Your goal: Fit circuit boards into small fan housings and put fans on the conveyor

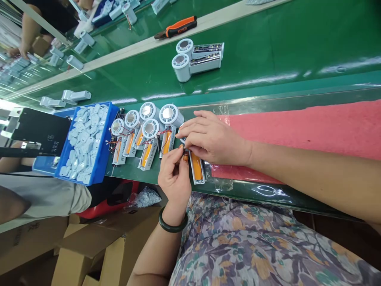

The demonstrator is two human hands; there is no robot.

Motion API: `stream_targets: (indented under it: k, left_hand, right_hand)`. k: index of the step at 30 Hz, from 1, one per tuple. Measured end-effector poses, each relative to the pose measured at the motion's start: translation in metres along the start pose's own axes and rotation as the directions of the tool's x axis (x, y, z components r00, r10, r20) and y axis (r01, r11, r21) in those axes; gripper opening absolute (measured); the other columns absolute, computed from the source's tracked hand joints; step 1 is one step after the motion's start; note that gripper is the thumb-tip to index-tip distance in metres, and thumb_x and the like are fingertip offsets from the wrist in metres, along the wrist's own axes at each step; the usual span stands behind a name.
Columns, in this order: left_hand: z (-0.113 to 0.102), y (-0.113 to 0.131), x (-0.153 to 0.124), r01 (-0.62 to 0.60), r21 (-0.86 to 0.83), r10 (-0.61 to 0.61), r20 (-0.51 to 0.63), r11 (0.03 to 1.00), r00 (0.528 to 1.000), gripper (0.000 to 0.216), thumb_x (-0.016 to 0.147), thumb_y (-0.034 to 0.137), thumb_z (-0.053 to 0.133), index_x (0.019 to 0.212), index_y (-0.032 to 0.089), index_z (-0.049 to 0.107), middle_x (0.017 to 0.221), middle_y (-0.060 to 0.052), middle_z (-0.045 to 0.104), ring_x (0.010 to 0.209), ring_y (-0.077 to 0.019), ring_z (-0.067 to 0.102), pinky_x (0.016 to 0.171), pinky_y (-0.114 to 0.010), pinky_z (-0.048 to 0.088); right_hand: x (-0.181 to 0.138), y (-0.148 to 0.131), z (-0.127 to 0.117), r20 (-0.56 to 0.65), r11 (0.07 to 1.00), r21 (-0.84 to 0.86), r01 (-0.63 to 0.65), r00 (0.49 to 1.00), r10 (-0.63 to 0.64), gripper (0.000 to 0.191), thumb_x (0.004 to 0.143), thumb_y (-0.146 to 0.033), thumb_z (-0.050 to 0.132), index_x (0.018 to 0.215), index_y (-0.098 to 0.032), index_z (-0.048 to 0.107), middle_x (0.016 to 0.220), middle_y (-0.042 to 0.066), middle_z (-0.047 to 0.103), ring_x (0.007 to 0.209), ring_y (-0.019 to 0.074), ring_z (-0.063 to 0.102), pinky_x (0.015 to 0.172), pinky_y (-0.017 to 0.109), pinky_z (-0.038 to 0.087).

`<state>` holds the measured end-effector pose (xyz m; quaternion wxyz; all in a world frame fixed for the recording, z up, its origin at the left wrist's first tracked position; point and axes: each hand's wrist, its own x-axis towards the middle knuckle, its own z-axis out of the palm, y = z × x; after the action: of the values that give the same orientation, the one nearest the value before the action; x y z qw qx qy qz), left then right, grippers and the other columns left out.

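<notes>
An opened handheld fan [197,169] lies at the bench edge, its orange battery showing in the grey handle. My right hand [208,137] covers its round head from above, fingers bent together; what they grip is hidden. Close against it, my left hand [175,172] pinches thumb and forefinger over the top of the handle. Whatever small part sits in that pinch is too covered to name. Just left lie several more opened fans [148,153], with round heads, orange batteries and thin red and black wires.
A blue bin [99,159] of small pale plastic parts stands at left, beside a co-worker's sleeve [62,202]. A red cloth [297,135] lies at right. Two fans with exposed circuit boards [205,59] and orange-handled pliers [180,28] are farther back. Cardboard boxes [113,254] stand below.
</notes>
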<state>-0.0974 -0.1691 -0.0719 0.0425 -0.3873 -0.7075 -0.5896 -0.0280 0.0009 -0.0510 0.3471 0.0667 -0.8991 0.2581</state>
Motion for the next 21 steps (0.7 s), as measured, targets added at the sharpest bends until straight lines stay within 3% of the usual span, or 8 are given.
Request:
stream_targets:
  k: [5, 12, 21]
  left_hand:
    - [0.0012, 0.0018, -0.0015, 0.1, -0.061, -0.102, -0.037, 0.993, 0.994, 0.025, 0.094, 0.021, 0.071, 0.119, 0.027, 0.075, 0.106, -0.002, 0.074, 0.093, -0.0112, 0.071, 0.085, -0.023, 0.06]
    - [0.0023, -0.0004, -0.0031, 0.196, -0.182, -0.207, -0.046, 0.964, 0.977, 0.021, 0.092, 0.025, 0.076, 0.113, 0.027, 0.075, 0.105, 0.0, 0.077, 0.093, -0.0109, 0.075, 0.088, -0.021, 0.061]
    - [0.0012, 0.0015, -0.0006, 0.166, -0.183, -0.174, -0.028, 0.969, 0.984, 0.016, 0.092, 0.023, 0.075, 0.108, 0.026, 0.076, 0.111, -0.003, 0.078, 0.102, -0.0153, 0.075, 0.092, -0.029, 0.063]
  right_hand:
    - [0.0012, -0.0017, -0.0006, -0.052, 1.0, 0.013, -0.017, 0.998, 0.017, 0.016, 0.096, -0.016, 0.052, 0.091, -0.021, 0.066, 0.118, 0.008, 0.076, 0.115, 0.0237, 0.066, 0.109, 0.048, 0.041]
    - [-0.0005, -0.007, -0.0034, -0.038, 0.997, 0.064, -0.032, 0.999, 0.035, 0.009, 0.093, -0.018, 0.056, 0.094, -0.018, 0.065, 0.127, 0.013, 0.072, 0.121, 0.0284, 0.063, 0.104, 0.047, 0.048]
    - [-0.0016, -0.0082, -0.0076, -0.03, 0.992, 0.087, -0.091, 0.995, 0.094, 0.008, 0.093, -0.019, 0.054, 0.094, -0.02, 0.062, 0.126, 0.013, 0.072, 0.123, 0.029, 0.062, 0.102, 0.048, 0.048]
